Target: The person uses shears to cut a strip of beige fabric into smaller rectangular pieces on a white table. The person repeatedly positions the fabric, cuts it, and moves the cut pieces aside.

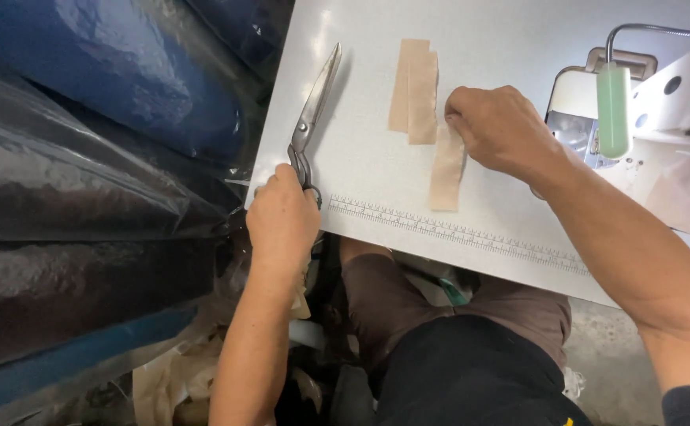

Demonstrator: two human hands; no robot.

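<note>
Lap and knees nearest, under the desk (pixel 376 170) edge. Left hand (pixel 282 217) grip closed on handles of shears (pixel 313 106), blades shut, lying flat pointing far. Right hand (pixel 499 130) grip pinching a tan strip (pixel 447 170) at its far end. Two more strips (pixel 413 91) overlap just left. Sewing machine (pixel 660 102) right.

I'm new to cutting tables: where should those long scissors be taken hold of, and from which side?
Grip the scissors at the dark handle loops nearest the table's ruled edge, coming from that edge. The closed blades point away across the table, so the handles face the person; the left hand already rests there.
</note>
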